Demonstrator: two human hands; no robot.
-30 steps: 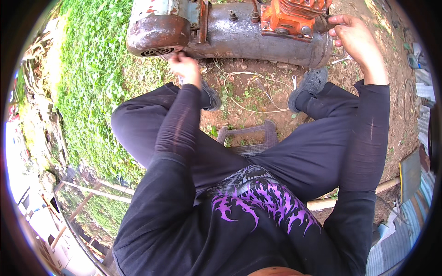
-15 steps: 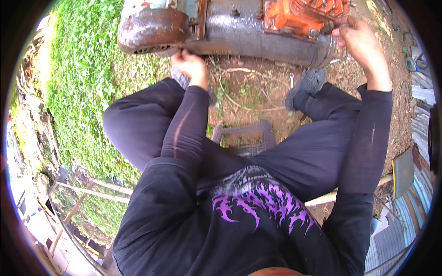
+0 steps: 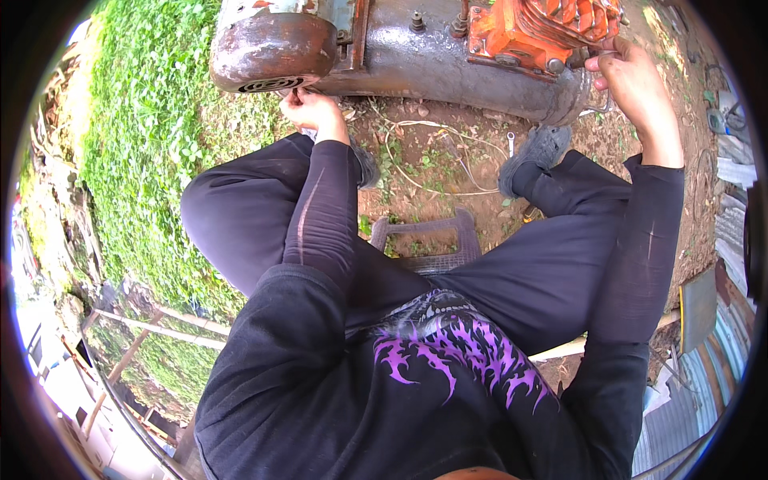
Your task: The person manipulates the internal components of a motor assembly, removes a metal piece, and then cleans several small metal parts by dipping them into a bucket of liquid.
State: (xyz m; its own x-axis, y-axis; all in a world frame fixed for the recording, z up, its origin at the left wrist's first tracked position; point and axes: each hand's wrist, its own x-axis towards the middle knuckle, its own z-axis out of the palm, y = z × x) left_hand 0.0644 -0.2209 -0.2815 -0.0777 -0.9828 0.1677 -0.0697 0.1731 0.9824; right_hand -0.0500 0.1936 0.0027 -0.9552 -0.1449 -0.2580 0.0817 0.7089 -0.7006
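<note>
A rusty air compressor lies across the top, with a grey cylindrical tank (image 3: pixel 448 76), a brown-capped motor (image 3: pixel 272 52) at left and an orange pump head (image 3: pixel 524 32) at right, bolted on top. My left hand (image 3: pixel 312 112) is closed at the underside of the motor by its vented end; what its fingertips hold is hidden. My right hand (image 3: pixel 636 92) reaches to the pump's right end, fingers curled at a dark part beside the tank's end; what they grip is unclear.
Between my feet lie a looped pale cable (image 3: pixel 432 192) and a wrench (image 3: pixel 510 144). A low plastic seat (image 3: pixel 468 236) is under me. Grass (image 3: pixel 140 144) spreads at left; corrugated metal sheets (image 3: pixel 720 320) and a flat board (image 3: pixel 696 312) lie at right.
The view has shifted slightly. My left hand has moved a little left along the motor's underside. My right hand stays at the pump's end, now slightly lower and further right in the picture.
</note>
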